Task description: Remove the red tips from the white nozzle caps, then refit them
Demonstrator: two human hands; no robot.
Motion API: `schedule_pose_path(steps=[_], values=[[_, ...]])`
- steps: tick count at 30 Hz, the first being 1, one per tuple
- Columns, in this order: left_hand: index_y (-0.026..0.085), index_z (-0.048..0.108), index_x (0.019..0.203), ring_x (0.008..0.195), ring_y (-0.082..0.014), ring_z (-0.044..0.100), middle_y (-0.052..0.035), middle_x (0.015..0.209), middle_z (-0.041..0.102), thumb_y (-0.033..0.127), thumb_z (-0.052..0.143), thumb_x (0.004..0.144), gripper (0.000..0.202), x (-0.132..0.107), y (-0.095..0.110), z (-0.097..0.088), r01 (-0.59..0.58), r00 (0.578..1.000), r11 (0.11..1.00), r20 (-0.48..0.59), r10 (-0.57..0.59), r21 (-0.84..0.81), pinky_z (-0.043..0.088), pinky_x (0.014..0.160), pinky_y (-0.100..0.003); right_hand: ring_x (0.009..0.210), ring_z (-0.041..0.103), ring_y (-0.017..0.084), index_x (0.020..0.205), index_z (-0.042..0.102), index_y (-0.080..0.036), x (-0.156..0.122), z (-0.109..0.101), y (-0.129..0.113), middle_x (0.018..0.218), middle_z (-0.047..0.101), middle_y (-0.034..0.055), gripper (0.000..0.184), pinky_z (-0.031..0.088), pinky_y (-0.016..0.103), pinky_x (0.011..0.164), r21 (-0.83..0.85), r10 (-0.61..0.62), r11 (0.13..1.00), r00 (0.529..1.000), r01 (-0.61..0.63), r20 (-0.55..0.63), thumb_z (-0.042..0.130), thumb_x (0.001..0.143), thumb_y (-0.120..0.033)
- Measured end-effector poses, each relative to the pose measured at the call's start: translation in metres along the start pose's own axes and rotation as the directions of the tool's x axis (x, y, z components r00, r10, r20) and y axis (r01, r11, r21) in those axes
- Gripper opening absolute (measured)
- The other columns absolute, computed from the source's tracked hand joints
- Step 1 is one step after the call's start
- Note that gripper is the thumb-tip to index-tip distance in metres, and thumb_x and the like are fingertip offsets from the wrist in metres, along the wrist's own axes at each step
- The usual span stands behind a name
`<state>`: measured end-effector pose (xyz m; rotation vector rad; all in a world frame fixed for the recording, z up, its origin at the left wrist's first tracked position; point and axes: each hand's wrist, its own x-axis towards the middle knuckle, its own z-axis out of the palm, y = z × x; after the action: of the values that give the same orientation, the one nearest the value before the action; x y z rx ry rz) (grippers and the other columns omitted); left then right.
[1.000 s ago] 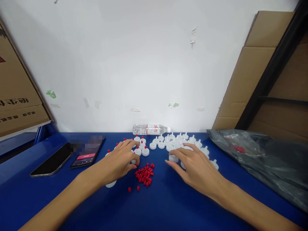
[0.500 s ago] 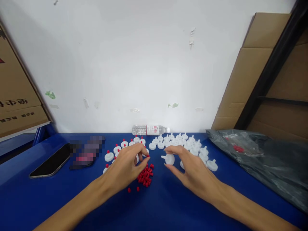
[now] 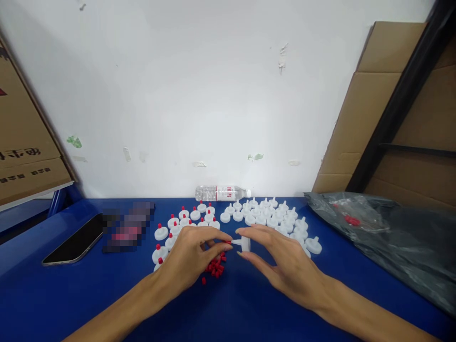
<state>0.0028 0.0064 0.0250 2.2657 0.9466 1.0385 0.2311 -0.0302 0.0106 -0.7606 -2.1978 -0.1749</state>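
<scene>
My left hand [image 3: 199, 251] is closed, pinching a small red cap [image 3: 228, 242] between thumb and fingertips. Between the thumb and fingers of my right hand [image 3: 281, 256] is a white nozzle lid [image 3: 245, 244], turned on its side with its spout pointing left. The spout's tip meets the red cap at my left fingertips; how far it sits inside cannot be made out. Below my left hand lies a pile of loose red caps [image 3: 216, 268], partly covered by the hand. White lids with red tips [image 3: 161, 232] stand to the left, and plain white lids [image 3: 272, 218] stand behind my right hand.
A clear plastic bottle [image 3: 224, 193] lies along the wall. At the left are a phone [image 3: 74, 240] and a blurred-out packet [image 3: 130, 228]. A dark plastic bag [image 3: 384, 247] with a clear bag [image 3: 359, 216] on it covers the right side. Cardboard [image 3: 370, 109] leans behind.
My hands have come closer together. The white lid has turned and moved left, so that its spout now reaches the red cap in my left fingers.
</scene>
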Motion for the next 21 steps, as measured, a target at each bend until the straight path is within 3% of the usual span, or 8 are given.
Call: schedule_pose_path(steps=[4, 8, 10, 12, 16, 21], values=[[0.019, 0.078, 0.094, 0.049, -0.0127, 0.063, 0.0009, 0.062, 0.072, 0.029, 0.071, 0.090, 0.013, -0.004, -0.002, 0.004, 0.093, 0.995, 0.993, 0.031, -0.091, -0.067, 0.049, 0.048, -0.022, 0.109, 0.071, 0.016, 0.140, 0.045, -0.024, 0.000, 0.000, 0.001, 0.119, 0.073, 0.0044, 0.042, 0.055, 0.035, 0.105, 0.048, -0.001, 0.999, 1.000, 0.002, -0.017, 0.058, 0.100, -0.021], [0.021, 0.073, 0.114, 0.067, -0.0161, 0.068, -0.0022, 0.082, 0.076, 0.027, 0.066, 0.095, 0.021, -0.007, -0.006, 0.003, -0.106, 0.994, 0.983, 0.029, 0.102, 0.150, 0.052, 0.062, -0.027, 0.112, 0.070, 0.015, 0.135, 0.049, -0.022, -0.002, 0.002, 0.002, 0.121, 0.073, 0.0044, 0.039, 0.054, 0.030, 0.105, 0.068, 0.005, 0.998, 0.998, -0.001, -0.060, 0.062, 0.099, -0.022], [0.019, 0.071, 0.110, 0.074, -0.0170, 0.066, -0.0048, 0.090, 0.073, 0.026, 0.054, 0.102, 0.020, -0.009, -0.007, 0.002, -0.204, 0.978, 0.947, 0.100, 0.185, 0.247, 0.050, 0.066, -0.028, 0.111, 0.070, 0.015, 0.131, 0.052, -0.022, -0.002, 0.003, 0.002, 0.120, 0.074, 0.0039, 0.035, 0.053, 0.031, 0.107, 0.086, 0.015, 0.996, 0.997, -0.008, -0.080, 0.063, 0.098, -0.022], [0.017, 0.069, 0.097, 0.071, -0.0154, 0.061, -0.0040, 0.085, 0.068, 0.024, 0.046, 0.105, 0.025, -0.010, -0.006, 0.001, -0.241, 0.967, 0.929, 0.156, 0.203, 0.280, 0.045, 0.064, -0.026, 0.112, 0.071, 0.016, 0.129, 0.054, -0.022, -0.002, 0.004, 0.001, 0.119, 0.075, 0.0035, 0.032, 0.052, 0.032, 0.108, 0.100, 0.016, 0.995, 0.996, -0.007, -0.089, 0.063, 0.098, -0.021], [0.018, 0.061, 0.083, 0.065, -0.0130, 0.055, -0.0001, 0.074, 0.062, 0.024, 0.042, 0.106, 0.031, -0.009, 0.003, 0.001, -0.198, 0.970, 0.962, 0.181, 0.164, 0.188, 0.039, 0.062, -0.025, 0.111, 0.071, 0.017, 0.127, 0.057, -0.024, -0.001, 0.005, -0.001, 0.119, 0.075, 0.0024, 0.030, 0.052, 0.036, 0.110, 0.123, -0.003, 0.992, 0.995, 0.015, -0.102, 0.062, 0.098, -0.018], [0.018, 0.060, 0.083, 0.064, -0.0131, 0.056, 0.0006, 0.069, 0.062, 0.029, 0.037, 0.108, 0.036, -0.010, 0.013, 0.003, -0.107, 0.982, 0.992, 0.164, 0.095, 0.066, 0.039, 0.064, -0.025, 0.112, 0.071, 0.019, 0.114, 0.063, -0.021, 0.000, 0.001, 0.000, 0.116, 0.076, 0.0039, 0.021, 0.052, 0.038, 0.109, 0.107, -0.089, 0.989, 0.987, 0.104, -0.136, 0.063, 0.095, -0.011]])
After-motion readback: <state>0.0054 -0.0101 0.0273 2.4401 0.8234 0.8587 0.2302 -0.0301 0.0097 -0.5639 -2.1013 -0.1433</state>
